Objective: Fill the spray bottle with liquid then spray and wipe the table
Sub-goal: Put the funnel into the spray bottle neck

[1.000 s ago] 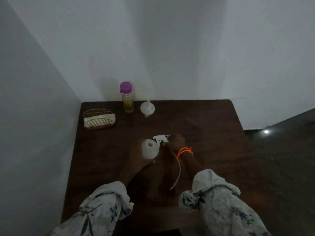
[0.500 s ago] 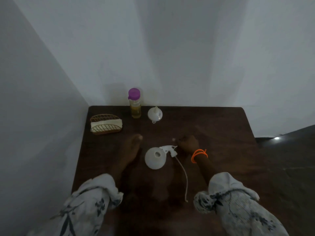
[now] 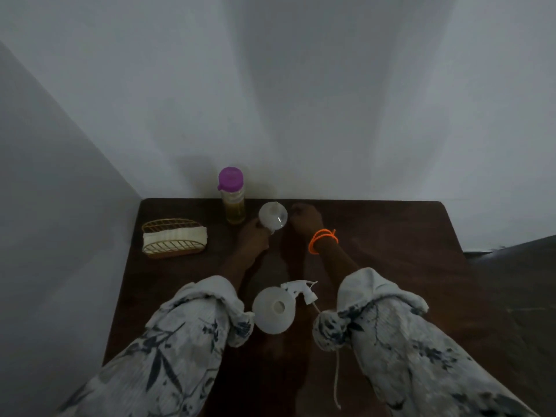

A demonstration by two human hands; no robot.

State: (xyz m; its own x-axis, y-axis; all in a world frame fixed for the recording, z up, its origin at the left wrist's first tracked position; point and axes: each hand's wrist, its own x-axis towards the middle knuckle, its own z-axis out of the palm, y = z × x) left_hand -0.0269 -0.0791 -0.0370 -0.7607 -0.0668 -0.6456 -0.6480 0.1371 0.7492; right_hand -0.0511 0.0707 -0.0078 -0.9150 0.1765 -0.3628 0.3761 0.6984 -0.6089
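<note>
The white spray bottle (image 3: 273, 310) stands uncapped between my forearms near the table's front. Its spray head (image 3: 299, 290) lies beside it on the right, with the dip tube trailing toward me. At the back, a white funnel (image 3: 273, 216) sits spout up. My left hand (image 3: 252, 236) pinches the funnel's lower left rim. Just right of the funnel is my right hand (image 3: 304, 219), wearing orange bangles, its fingers loosely curled; contact is unclear in the dim light. A purple-capped bottle of yellow liquid (image 3: 231, 197) stands left of the funnel.
A gold wire basket holding a folded pale cloth (image 3: 174, 239) sits at the back left of the dark wooden table (image 3: 391, 266). White walls close off the back and the left side. The floor drops away on the right.
Both hands left the spray bottle and head and reached back to the funnel. My left hand now holds its rim. The camera tilted, so the bottle sits nearer in view.
</note>
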